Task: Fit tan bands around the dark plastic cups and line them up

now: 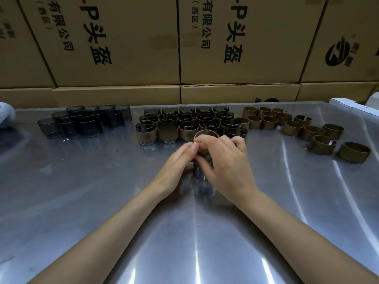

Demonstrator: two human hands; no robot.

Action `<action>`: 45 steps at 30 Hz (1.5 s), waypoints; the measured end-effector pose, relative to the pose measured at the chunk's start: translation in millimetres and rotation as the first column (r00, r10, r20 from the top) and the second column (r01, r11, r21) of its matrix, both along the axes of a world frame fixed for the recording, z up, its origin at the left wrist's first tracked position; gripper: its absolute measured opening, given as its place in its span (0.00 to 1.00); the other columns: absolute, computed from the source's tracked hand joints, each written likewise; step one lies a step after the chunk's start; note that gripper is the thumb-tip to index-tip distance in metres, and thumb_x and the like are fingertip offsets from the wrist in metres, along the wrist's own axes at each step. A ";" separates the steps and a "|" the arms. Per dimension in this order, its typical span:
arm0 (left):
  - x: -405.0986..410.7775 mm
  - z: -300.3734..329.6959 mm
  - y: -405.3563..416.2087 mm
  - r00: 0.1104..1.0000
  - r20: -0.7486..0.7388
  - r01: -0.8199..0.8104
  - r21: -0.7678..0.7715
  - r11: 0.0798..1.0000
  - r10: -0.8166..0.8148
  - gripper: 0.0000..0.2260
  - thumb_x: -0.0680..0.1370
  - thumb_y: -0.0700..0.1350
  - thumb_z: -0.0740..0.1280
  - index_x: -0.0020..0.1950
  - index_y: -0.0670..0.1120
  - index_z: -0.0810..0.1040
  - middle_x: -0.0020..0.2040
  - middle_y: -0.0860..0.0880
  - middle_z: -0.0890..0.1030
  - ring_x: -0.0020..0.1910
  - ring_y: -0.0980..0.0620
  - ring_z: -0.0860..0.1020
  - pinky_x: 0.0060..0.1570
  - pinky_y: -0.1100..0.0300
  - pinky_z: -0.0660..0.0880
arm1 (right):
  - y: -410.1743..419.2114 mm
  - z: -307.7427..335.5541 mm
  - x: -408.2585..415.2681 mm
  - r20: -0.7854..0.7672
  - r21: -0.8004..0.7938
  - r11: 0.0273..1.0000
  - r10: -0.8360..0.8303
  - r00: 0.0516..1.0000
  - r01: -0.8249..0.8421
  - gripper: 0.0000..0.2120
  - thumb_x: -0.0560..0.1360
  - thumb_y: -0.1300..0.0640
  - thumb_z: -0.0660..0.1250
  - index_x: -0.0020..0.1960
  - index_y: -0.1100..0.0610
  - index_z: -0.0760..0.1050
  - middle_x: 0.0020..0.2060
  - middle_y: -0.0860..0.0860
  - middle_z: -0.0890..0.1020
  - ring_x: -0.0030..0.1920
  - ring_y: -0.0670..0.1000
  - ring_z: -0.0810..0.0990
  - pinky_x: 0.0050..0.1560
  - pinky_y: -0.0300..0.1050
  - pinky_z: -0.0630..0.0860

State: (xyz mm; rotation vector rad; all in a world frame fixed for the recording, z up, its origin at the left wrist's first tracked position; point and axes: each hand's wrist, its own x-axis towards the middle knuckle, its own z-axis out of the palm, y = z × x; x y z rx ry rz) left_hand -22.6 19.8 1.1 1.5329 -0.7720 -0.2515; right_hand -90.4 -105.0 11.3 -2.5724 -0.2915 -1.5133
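My left hand [180,158] and right hand [223,160] grip 1 dark cup [202,171] mid-counter [102,201], bare steel around. Beyond: banded cups [168,130], plain cups [86,121] left, tan bands [315,132] right, cardboard boxes [123,48] walling the far edge.

- Cardboard box [114,37] at eleven o'clock: large "P头盔", smaller "有限公司" and "(西区)".
- Neighbouring box [246,37] at twelve o'clock: the same print.
- Box [348,37] at two o'clock: a round black logo, unreadable.
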 end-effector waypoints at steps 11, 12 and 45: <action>2.3 -3.1 -1.8 0.996 -0.083 -0.045 -0.061 0.997 0.039 0.13 0.84 0.48 0.54 0.51 0.52 0.79 0.45 0.60 0.85 0.46 0.65 0.82 0.37 0.76 0.74 | -6.9 -8.5 0.5 -0.147 0.495 0.867 0.150 0.978 -0.058 0.24 0.74 0.44 0.55 0.67 0.53 0.69 0.60 0.45 0.73 0.63 0.45 0.63 0.62 0.42 0.63; 1.7 -3.2 -1.8 0.996 -0.075 -0.045 -0.066 0.997 0.040 0.13 0.84 0.48 0.54 0.52 0.52 0.79 0.45 0.61 0.85 0.46 0.66 0.82 0.37 0.76 0.73 | -9.1 -11.7 2.3 -0.206 0.539 0.841 0.181 0.962 -0.043 0.26 0.75 0.40 0.52 0.68 0.51 0.67 0.60 0.41 0.72 0.64 0.44 0.62 0.63 0.42 0.62; -10.3 -0.8 0.0 0.996 0.085 -0.061 0.281 0.958 0.039 0.36 0.71 0.73 0.48 0.70 0.53 0.69 0.67 0.57 0.73 0.68 0.62 0.68 0.70 0.58 0.62 | -26.8 -15.8 2.2 -0.596 0.725 0.673 0.507 0.623 0.147 0.47 0.65 0.22 0.40 0.73 0.50 0.61 0.69 0.46 0.70 0.71 0.49 0.66 0.73 0.54 0.60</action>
